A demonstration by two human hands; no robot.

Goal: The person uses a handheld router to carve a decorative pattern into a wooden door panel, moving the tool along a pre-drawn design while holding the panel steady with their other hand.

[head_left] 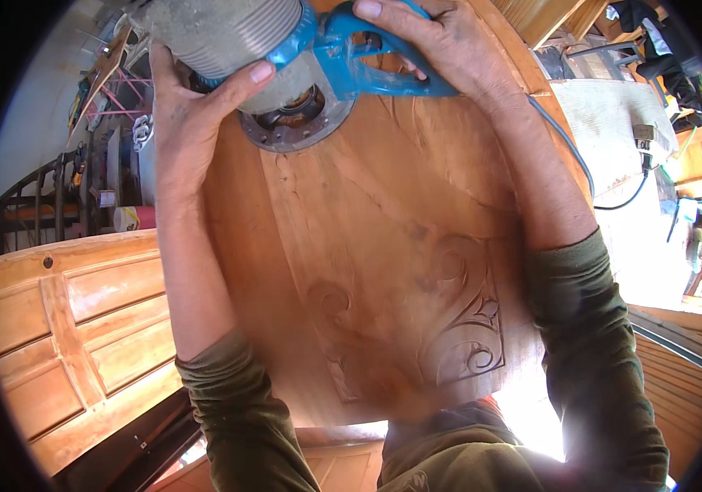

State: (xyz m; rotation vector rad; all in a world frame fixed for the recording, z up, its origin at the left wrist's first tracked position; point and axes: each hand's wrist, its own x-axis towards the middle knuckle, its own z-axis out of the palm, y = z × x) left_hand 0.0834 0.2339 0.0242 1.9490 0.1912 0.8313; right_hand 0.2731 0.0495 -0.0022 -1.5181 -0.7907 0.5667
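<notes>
A blue and grey handheld router stands on a broad brown wooden panel at the far side of my reach. My left hand is closed around the router's left side, thumb pressed along its lower body. Wrapped round the blue loop handle is my right hand, its thumb on top. The router's round metal base rests on the wood, and the bit inside it is hard to make out. Nearer me, carved scrollwork marks the panel's right part, with a fainter scroll at the left.
A dark power cord runs down the right side toward a plug and socket on a pale surface. Panelled wooden doors lie at the left. Stacked timber and clutter fill the back right. A smudge blurs the lower middle.
</notes>
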